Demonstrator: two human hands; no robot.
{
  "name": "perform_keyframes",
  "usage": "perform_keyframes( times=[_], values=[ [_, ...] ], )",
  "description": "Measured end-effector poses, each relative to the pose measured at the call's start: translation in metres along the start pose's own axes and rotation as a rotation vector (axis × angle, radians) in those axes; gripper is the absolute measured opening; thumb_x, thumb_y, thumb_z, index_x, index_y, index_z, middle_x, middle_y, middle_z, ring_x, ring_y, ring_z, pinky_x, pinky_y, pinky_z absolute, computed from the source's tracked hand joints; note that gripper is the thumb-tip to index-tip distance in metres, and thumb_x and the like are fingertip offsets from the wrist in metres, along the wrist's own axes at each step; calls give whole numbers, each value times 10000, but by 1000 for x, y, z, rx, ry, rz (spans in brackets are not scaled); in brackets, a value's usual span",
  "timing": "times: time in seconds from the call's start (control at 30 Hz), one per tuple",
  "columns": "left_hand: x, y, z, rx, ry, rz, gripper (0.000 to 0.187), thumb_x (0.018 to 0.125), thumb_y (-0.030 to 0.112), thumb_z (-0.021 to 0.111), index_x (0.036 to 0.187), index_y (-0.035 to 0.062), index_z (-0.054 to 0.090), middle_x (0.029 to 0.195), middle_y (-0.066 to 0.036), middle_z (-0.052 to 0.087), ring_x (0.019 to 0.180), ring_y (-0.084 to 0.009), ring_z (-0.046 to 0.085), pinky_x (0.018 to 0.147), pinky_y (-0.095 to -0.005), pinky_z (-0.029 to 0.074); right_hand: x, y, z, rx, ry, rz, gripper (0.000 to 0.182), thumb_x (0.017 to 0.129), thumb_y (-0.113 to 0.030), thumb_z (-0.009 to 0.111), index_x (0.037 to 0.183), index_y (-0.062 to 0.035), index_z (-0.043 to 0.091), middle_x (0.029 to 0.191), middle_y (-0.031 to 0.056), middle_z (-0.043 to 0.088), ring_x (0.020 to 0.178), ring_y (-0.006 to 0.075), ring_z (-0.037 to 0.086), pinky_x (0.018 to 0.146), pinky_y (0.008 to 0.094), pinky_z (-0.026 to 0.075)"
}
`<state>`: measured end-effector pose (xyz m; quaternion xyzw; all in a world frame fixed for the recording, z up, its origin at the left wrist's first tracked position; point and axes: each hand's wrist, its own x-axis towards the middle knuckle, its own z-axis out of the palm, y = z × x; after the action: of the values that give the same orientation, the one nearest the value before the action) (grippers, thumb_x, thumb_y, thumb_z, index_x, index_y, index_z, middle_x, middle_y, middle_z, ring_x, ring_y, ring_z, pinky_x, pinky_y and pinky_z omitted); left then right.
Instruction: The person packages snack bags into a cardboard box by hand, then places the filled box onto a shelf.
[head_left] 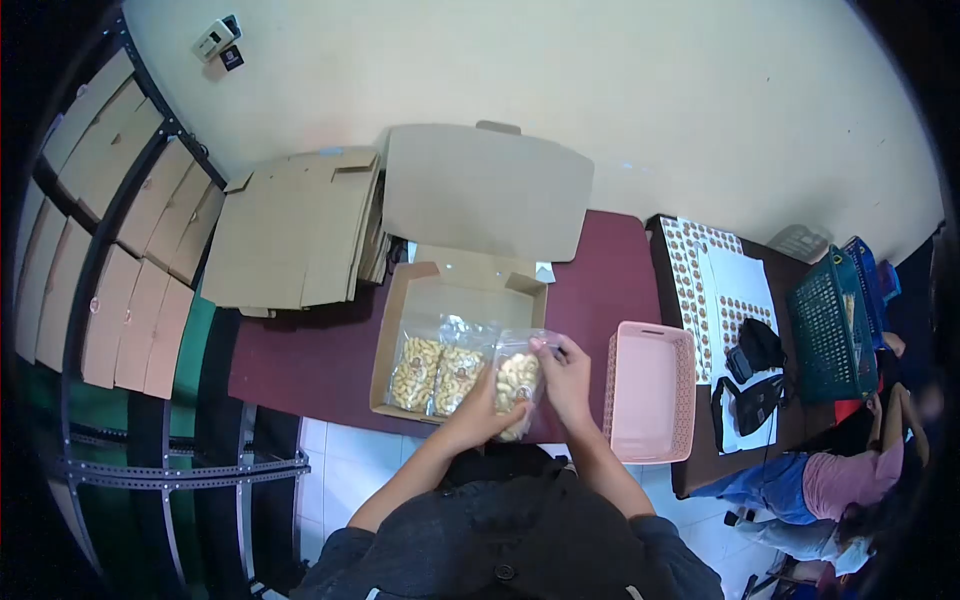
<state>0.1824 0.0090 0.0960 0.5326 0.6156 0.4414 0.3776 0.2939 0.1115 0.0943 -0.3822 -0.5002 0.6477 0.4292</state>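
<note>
Both my hands are on a clear plastic bag of cashew nuts [517,378], over the right side of an open cardboard box [465,297]. My left hand [483,411] grips the bag's left side and lower part. Near the top right corner, the fingers of my right hand [564,378] pinch the bag's edge. Two similar bags lie side by side inside the box: one cashew bag [415,376] at the left, another cashew bag [457,375] beside it. The box's lid [488,190] stands raised at the back.
A pink plastic basket [651,395] stands right of the box on the maroon table [612,262]. Flattened cardboard boxes [285,232] are piled at left. Sticker sheets [745,290] and a black pouch [755,405] lie on the side table. Another person [840,480] sits at far right.
</note>
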Motion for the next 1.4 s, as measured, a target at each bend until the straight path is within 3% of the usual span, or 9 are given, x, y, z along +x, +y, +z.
perform_keyframes(
  times=[0.13,0.17,0.3,0.47,0.57,0.67,0.9,1.23,1.4],
  values=[
    [6,-15,-21,-510,66,-104,583,797,177,655,1242,10,317,1198,-148,425,1139,-226,426,893,-315,404,3,7,9,-254,-51,43,179,796,-152,675,750,12,618,736,26,619,685,68,541,616,201,420],
    [5,-18,-33,-485,174,-190,342,834,146,621,1100,13,453,1055,-72,519,1010,-136,491,818,-260,427,-1,13,21,-265,-58,27,164,797,-148,670,736,1,638,725,17,621,667,63,526,614,204,410],
    [-17,-27,-89,-498,299,-69,168,875,175,570,900,9,585,789,-11,581,778,-72,519,730,-227,419,-10,25,66,-331,-219,52,170,831,-147,626,806,18,657,744,13,627,694,61,515,631,216,409],
    [-49,-67,-133,-364,184,-87,244,915,227,499,993,10,577,878,-22,591,839,-73,518,744,-224,414,-21,35,95,-246,-473,74,236,861,-190,585,809,32,647,697,42,593,696,88,500,633,240,400],
    [-58,-68,-140,-361,515,-9,272,932,233,456,1077,20,540,947,-25,571,887,-90,507,784,-224,405,-21,50,102,-255,-315,68,266,884,-213,559,838,32,651,711,11,592,708,75,500,689,248,409],
    [-67,-66,-150,-359,385,-56,285,933,225,447,1123,24,513,1007,-47,555,925,-111,508,827,-237,398,-26,54,119,-194,-115,82,254,884,-201,557,927,31,651,762,35,607,747,105,532,735,251,415],
    [-47,-52,-130,54,346,215,508,862,291,550,1263,6,422,1168,-163,486,1153,-247,433,956,-329,348,-33,36,151,-297,-323,-307,262,861,-136,560,1088,-14,608,973,105,566,929,190,518,823,287,401],
    [-9,-20,-80,-530,375,21,185,878,142,525,1004,7,535,928,-66,581,914,-98,511,807,-261,409,-4,5,104,-364,-109,-275,480,768,-71,662,1209,-18,481,1184,97,460,1069,196,454,920,321,365],
    [3,-21,-50,-425,267,-65,187,893,150,511,996,2,561,891,-76,596,857,-100,529,784,-264,419,2,11,50,-196,-333,-53,265,775,-39,652,1019,9,560,1204,83,464,1080,160,473,915,306,397]
  ],
)
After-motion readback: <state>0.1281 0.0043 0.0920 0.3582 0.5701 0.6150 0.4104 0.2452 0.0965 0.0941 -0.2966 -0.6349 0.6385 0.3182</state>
